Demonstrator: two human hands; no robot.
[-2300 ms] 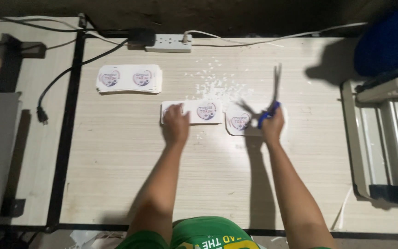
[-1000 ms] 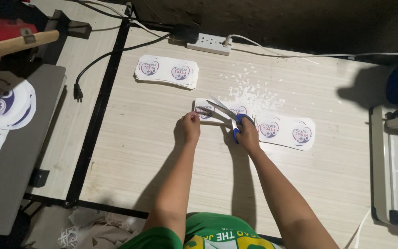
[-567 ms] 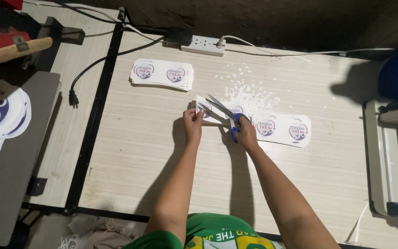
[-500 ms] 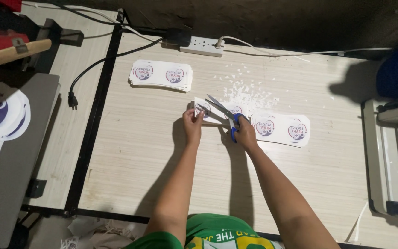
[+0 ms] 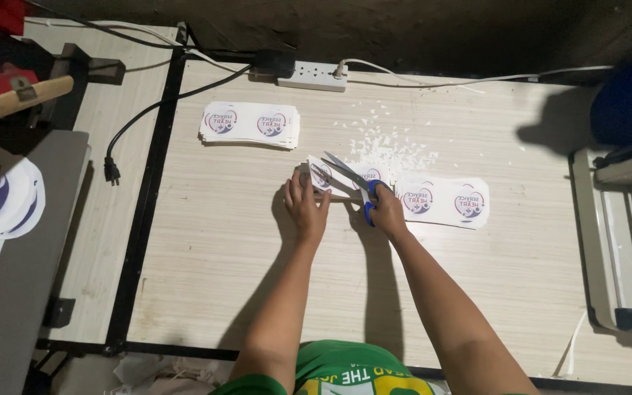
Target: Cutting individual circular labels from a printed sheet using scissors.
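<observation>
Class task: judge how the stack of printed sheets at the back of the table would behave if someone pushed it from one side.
The stack lies flat, so it would probably slide rather than tip or roll. Its edges look slightly fanned, so the top sheets may shift apart. The sheets look thin, likely light and floppy when lifted singly, like the one the left hand presses beside the scissors.

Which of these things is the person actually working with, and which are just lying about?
In use: left hand on sticker sheet; right hand holding scissors.
Lying about: sticker stack, cut sheets, paper scraps, power strip, loose plug.
</observation>
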